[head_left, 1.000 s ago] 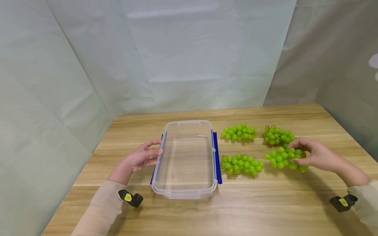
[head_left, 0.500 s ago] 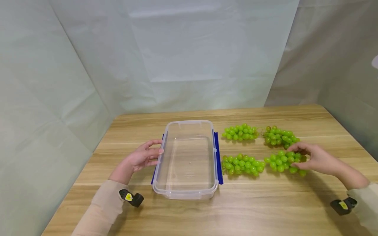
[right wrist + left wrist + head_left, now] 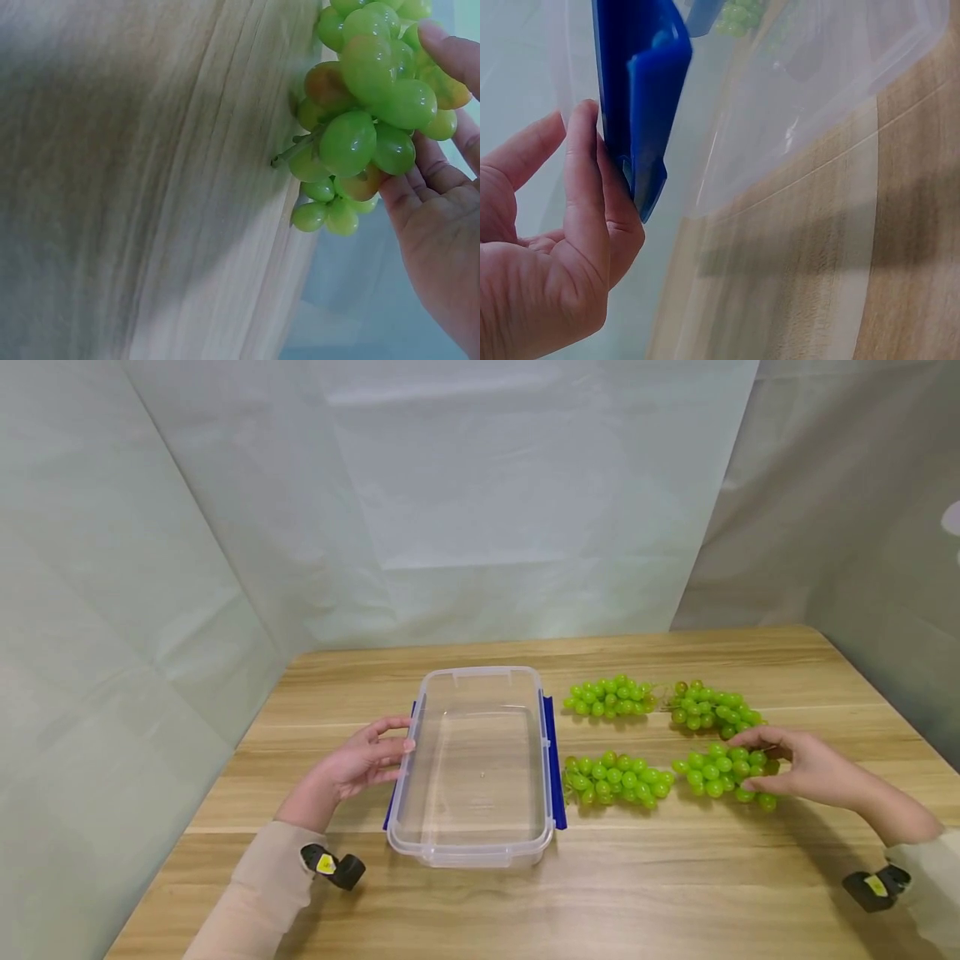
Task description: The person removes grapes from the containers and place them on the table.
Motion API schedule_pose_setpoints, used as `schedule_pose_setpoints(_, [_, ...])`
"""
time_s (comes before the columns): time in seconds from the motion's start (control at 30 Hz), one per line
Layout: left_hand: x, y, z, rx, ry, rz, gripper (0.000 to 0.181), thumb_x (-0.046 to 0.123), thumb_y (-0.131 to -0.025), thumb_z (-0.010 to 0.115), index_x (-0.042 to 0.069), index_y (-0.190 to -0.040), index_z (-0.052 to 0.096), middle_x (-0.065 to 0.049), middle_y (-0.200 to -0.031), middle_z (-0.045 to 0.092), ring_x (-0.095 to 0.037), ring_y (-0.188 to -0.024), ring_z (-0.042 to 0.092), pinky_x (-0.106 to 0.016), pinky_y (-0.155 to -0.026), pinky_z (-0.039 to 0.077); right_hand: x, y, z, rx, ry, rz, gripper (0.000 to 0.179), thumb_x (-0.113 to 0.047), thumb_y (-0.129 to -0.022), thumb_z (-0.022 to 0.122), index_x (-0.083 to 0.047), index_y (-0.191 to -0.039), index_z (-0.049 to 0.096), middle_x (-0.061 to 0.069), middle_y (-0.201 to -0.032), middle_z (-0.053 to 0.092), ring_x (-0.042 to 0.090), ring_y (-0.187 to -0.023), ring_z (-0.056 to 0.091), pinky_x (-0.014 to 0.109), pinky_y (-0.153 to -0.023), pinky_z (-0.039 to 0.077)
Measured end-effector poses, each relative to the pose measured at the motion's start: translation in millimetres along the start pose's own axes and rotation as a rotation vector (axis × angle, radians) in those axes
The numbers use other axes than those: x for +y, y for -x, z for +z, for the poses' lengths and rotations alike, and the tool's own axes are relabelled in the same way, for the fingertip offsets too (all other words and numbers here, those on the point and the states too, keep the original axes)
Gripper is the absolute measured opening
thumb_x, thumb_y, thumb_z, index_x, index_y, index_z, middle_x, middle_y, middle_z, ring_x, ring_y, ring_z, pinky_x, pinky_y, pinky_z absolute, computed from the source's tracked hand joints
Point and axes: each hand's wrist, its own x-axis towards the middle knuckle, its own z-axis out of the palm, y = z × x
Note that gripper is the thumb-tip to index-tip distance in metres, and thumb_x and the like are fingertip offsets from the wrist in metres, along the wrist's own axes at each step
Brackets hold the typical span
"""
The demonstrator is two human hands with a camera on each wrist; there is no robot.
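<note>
A clear plastic food container (image 3: 480, 852) with blue side latches lies in the middle of the wooden table. My left hand (image 3: 363, 760) grips its left side, thumb at the rim; the left wrist view shows my fingers (image 3: 585, 187) against a blue latch (image 3: 656, 97). On the right, my right hand (image 3: 810, 768) holds a bunch of green grapes (image 3: 716, 768) between thumb and fingers. Close up in the right wrist view, the grapes (image 3: 367, 105) show a short stem and a few brownish berries. My palm hides part of the bunch.
Three more green bunches lie close by: one near-left (image 3: 617, 778) beside the container, one far-left (image 3: 611, 696) and one far-right (image 3: 712, 707). Grey-white cloth (image 3: 487, 527) hangs behind and beside the table (image 3: 645, 893).
My right hand has come down slightly with its bunch, which sits a little lower, nearer the table. The left hand and the container stay in place.
</note>
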Motion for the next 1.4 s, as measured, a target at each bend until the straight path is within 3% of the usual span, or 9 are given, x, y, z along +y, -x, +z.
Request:
schedule_pose_setpoints(0.47, [6.0,8.1,2.4,0.034,-0.059,-0.023,0.057,0.015,-0.094,0.059,0.001,-0.139,0.028,-0.007,-0.107,0.059,-0.015,-0.095,0.064,-0.025,-0.077,0.058,1,2.6,2,0.003,-0.110,0.073,0.051,-0.001,-0.070,0.081,0.005,-0.114,0.058,-0.029,-0.104,0.056,-0.012,-0.091,0.051,0.010,-0.069,0.045])
schedule_pose_setpoints(0.73, [17.4,10.1,4.9,0.060,-0.082,-0.018,0.053,0.012,-0.096,0.054,-0.005,-0.139,0.028,-0.002,-0.103,0.061,-0.013,-0.091,0.064,-0.025,-0.082,0.057,-3,-0.5,-2,0.004,-0.129,0.054,0.038,0.001,-0.081,0.070,0.005,-0.117,0.057,-0.026,-0.109,0.057,-0.010,-0.096,0.053,0.009,-0.073,0.047])
schedule_pose_setpoints(0.97, [26.0,10.4,3.5,0.057,-0.133,-0.015,0.057,0.015,-0.096,0.054,-0.009,-0.139,0.026,-0.003,-0.103,0.059,-0.014,-0.090,0.063,-0.029,-0.086,0.056,-7,-9.8,-6,-0.006,-0.129,0.125,0.036,-0.006,-0.091,0.061,0.006,-0.124,0.054,-0.030,-0.113,0.050,-0.007,-0.095,0.054,0.017,-0.069,0.053])
schedule_pose_setpoints(1.07, [27.9,9.3,0.3,0.069,-0.177,-0.018,0.055,0.017,-0.096,0.054,-0.007,-0.138,0.029,-0.005,-0.106,0.058,-0.015,-0.092,0.063,-0.032,-0.088,0.055,-10,-14.6,-8,-0.008,-0.084,0.157,0.039,-0.011,-0.092,0.060,0.001,-0.128,0.054,-0.019,-0.123,0.051,-0.004,-0.099,0.054,0.020,-0.069,0.053])
schedule_pose_setpoints(1.23, [31.0,6.0,-5.6,0.089,-0.242,-0.005,0.054,0.020,-0.097,0.051,-0.008,-0.138,0.028,-0.019,-0.122,0.051,-0.021,-0.101,0.061,-0.036,-0.092,0.053,-14,-22.5,-13,-0.033,-0.034,0.180,0.045,-0.016,-0.093,0.059,0.001,-0.134,0.049,0.024,-0.135,0.047,0.036,-0.109,0.055,0.024,-0.072,0.051])
schedule_pose_setpoints(1.3, [32.4,4.8,-6.7,0.108,-0.268,0.005,0.056,0.023,-0.098,0.050,-0.007,-0.140,0.028,-0.026,-0.132,0.045,-0.029,-0.109,0.058,-0.040,-0.096,0.051,-15,-25.2,-14,-0.038,-0.032,0.181,0.046,-0.016,-0.094,0.059,0.002,-0.135,0.048,0.028,-0.135,0.045,0.046,-0.112,0.049,0.035,-0.079,0.050])
schedule_pose_setpoints(1.4, [34.9,3.0,-6.2,0.127,-0.301,0.028,0.060,0.026,-0.097,0.052,-0.004,-0.142,0.026,-0.029,-0.142,0.034,-0.041,-0.124,0.046,-0.044,-0.100,0.047,-17,-28.8,-14,-0.029,-0.030,0.169,0.048,-0.017,-0.094,0.059,0.003,-0.136,0.046,0.029,-0.137,0.044,0.049,-0.117,0.041,0.055,-0.088,0.041])
